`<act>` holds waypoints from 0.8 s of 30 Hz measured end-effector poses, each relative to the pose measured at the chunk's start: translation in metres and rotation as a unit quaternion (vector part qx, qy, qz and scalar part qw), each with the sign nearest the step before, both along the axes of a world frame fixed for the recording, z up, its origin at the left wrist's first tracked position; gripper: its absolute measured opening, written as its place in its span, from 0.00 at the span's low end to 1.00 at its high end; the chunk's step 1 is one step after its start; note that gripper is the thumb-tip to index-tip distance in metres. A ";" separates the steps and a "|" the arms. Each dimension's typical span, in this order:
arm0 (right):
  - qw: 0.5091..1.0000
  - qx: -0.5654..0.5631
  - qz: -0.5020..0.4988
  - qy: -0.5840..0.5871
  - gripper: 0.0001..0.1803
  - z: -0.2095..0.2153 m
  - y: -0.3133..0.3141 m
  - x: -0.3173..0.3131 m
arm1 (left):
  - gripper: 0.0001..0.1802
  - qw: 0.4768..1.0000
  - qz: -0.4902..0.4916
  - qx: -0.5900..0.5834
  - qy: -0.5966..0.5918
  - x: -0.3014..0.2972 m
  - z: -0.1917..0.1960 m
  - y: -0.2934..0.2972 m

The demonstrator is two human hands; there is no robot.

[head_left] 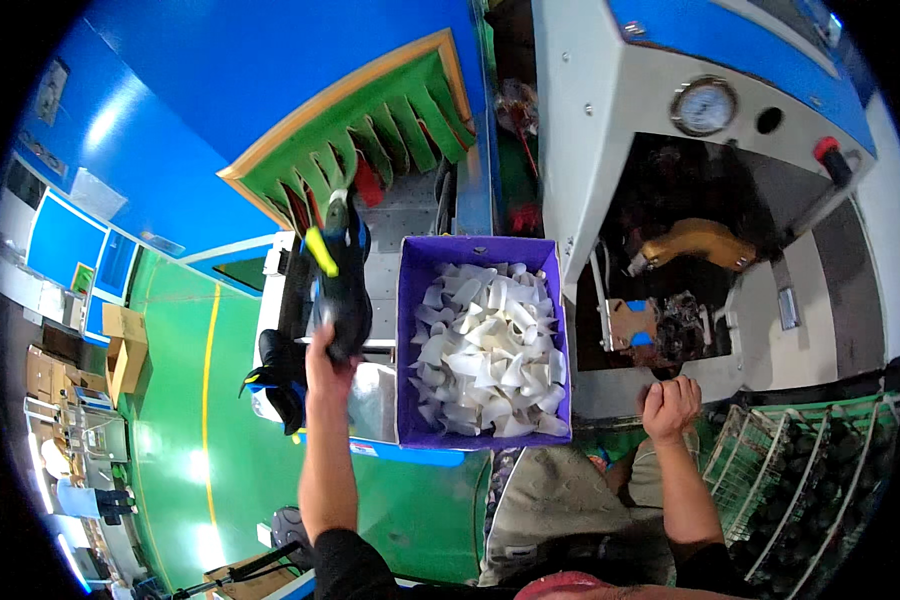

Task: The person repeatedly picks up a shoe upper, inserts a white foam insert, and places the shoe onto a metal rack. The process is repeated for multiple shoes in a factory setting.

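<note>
My left hand point(330, 365) grips one end of a black shoe upper point(347, 290) with a bright yellow tab. The shoe upper points away from me toward the hanging green strips point(390, 140) of an opening in a blue machine. Just left of that hand, another black shoe piece point(282, 380) with blue and yellow trim lies on a white surface. Between my hands sits a purple box point(406, 345) full of thin curved white pieces point(495, 350). My right hand point(670, 408) is closed at the front edge of a grey machine point(590, 395); whatever it may hold is hidden.
The grey machine has a pressure gauge point(705, 106), a red knob point(827, 150) and a brown curved part point(700, 243) inside. A wire rack point(760, 470) with dark items stands at lower right. Cardboard boxes point(125, 350) and a distant person point(90, 500) are left across the green floor point(170, 400).
</note>
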State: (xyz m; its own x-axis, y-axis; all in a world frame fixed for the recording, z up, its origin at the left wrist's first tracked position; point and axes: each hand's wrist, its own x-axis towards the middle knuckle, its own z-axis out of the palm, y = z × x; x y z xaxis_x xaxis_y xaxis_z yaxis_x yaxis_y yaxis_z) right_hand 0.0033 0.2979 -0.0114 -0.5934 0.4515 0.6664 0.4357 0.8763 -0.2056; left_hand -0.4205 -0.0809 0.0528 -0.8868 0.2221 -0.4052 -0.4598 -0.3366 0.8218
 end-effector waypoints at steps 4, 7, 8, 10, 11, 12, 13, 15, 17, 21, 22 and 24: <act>0.995 -0.095 0.022 0.037 0.09 0.025 -0.021 -0.007 | 0.42 0.982 -0.043 0.113 0.142 0.145 0.008 -0.071; 0.851 -0.479 0.165 0.138 0.27 0.037 -0.088 0.010 | 0.52 0.936 -0.149 0.291 0.128 0.257 0.003 -0.060; 0.812 -0.460 0.323 0.156 0.39 0.038 -0.105 0.014 | 0.47 0.918 -0.179 0.353 0.029 0.292 0.004 -0.036; 0.592 -0.657 0.413 0.216 0.57 0.089 -0.153 0.018 | 0.39 0.850 -0.190 0.449 -0.197 0.361 0.003 0.007; 0.575 -0.695 0.390 0.183 0.62 0.103 -0.165 0.025 | 0.34 0.906 -0.220 0.252 -0.261 0.403 -0.009 0.001; 0.504 -0.764 0.359 0.183 0.61 0.119 -0.156 0.036 | 0.35 0.895 -0.318 0.134 -0.283 0.426 -0.007 -0.004; 0.422 -0.827 0.317 0.192 0.60 0.134 -0.149 0.046 | 0.35 0.877 -0.434 0.065 -0.196 0.433 -0.004 -0.008; 0.371 -0.871 0.275 0.168 0.55 0.145 -0.130 0.064 | 0.38 0.883 -0.468 -0.009 -0.043 0.434 0.011 0.006; 0.450 -0.833 0.301 0.114 0.48 0.125 -0.109 0.090 | 0.54 0.899 -0.431 -0.081 0.014 0.419 0.037 0.035; 0.356 -0.892 0.247 0.131 0.39 0.107 -0.115 0.145 | 0.59 0.829 -0.535 -0.055 0.151 0.414 0.065 0.053; 0.253 -0.933 0.201 0.157 0.37 0.109 -0.117 0.156 | 0.59 0.812 -0.578 -0.039 0.074 0.412 0.062 0.054; 0.151 -0.975 0.091 0.133 0.35 0.116 -0.114 0.179 | 0.49 0.741 -0.642 -0.149 0.129 0.412 0.064 0.069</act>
State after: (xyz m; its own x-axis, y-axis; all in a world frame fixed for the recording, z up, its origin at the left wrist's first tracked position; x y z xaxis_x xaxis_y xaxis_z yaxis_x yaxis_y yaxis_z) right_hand 0.1828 0.1839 0.1048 -0.7834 -0.0650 -0.6181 0.1901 -0.9719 -0.1388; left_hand -0.0087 -0.0123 0.1168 -0.0785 0.8847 -0.4594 -0.0595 0.4559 0.8881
